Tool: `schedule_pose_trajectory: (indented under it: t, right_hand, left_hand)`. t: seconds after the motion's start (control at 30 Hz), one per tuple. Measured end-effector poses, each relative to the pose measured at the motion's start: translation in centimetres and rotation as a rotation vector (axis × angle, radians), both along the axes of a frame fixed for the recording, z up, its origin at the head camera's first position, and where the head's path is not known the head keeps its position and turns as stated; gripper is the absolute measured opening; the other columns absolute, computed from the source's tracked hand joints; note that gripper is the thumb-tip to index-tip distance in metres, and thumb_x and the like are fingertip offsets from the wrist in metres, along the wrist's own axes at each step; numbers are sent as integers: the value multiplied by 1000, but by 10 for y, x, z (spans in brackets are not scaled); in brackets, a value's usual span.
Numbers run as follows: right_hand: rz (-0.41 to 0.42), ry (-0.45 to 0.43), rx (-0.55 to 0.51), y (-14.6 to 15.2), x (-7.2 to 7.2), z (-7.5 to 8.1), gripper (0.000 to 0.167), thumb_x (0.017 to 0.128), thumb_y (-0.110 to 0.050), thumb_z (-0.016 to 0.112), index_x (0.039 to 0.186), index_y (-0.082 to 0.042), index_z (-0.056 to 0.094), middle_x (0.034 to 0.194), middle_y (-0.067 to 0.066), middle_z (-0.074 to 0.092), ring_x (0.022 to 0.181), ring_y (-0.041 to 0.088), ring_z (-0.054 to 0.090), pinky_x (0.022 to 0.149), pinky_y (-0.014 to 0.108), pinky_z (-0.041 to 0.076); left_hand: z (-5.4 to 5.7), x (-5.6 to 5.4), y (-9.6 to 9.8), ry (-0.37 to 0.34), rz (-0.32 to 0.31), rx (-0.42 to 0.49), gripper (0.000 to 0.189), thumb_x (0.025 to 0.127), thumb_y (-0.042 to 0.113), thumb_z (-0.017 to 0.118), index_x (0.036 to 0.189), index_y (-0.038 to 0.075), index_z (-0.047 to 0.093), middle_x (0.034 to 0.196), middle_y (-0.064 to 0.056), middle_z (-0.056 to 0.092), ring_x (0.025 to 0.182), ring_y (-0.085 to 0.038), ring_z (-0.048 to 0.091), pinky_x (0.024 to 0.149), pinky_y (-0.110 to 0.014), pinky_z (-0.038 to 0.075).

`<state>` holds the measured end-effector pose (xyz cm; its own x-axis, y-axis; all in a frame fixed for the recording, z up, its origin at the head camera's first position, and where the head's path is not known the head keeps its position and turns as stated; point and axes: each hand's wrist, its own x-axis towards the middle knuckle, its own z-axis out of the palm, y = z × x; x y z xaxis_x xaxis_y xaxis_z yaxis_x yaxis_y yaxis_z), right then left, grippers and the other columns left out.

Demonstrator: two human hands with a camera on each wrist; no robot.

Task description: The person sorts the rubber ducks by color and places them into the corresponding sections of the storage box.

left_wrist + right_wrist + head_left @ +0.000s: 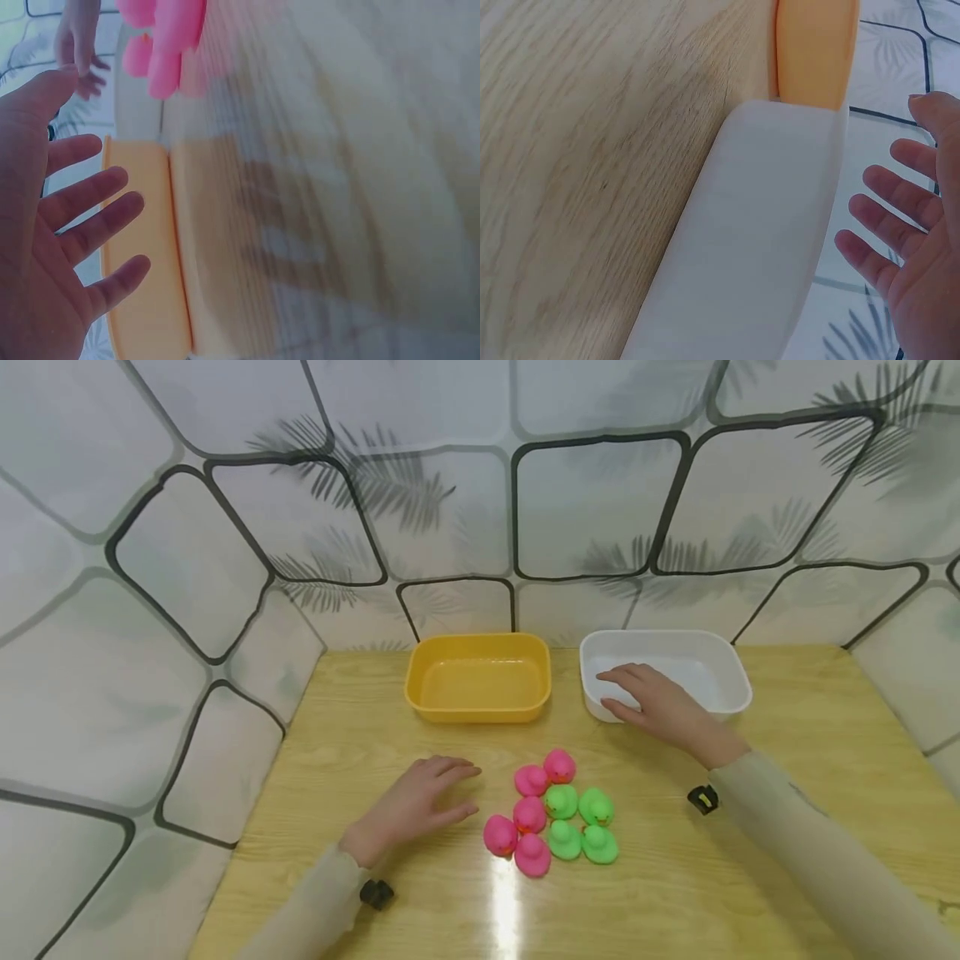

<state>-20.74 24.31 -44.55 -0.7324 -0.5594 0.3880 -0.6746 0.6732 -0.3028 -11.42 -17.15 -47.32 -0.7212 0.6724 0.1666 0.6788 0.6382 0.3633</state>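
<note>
my left hand (pixel 418 802) and right hand (pixel 662 704), fingers apart, hold nothing; crowded ducks (pixel 561 802) could topple if i brush them

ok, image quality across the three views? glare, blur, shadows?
Head: a bright glare streak on the table below the pink ducks, faint shadows near both sleeves; left wrist: table smeared and hazy, ducks soft; right wrist: wood grain readable, white tray flat, low contrast.
</note>
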Motion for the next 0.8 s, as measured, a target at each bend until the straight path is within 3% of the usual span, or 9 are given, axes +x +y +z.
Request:
schedule_pose_trajectory:
  t: [0.47,0.8]
  right_hand:
    - [24,-97,68,-31,-27,3,39,102,-22,70,131,3,66,125,19,67,118,39,61,106,53,48]
    - [60,-133,73,-51,-39,4,42,102,-25,70,134,3,65,123,19,69,114,36,62,104,51,48]
  left_hand:
    - [-2,14,18,-112,-80,-11,55,95,47,75,141,19,64,135,1,65,124,-19,60,107,-42,48]
    - [-7,18,26,-91,-138,-4,50,94,48,76,133,17,69,128,3,68,119,-15,62,105,-37,50]
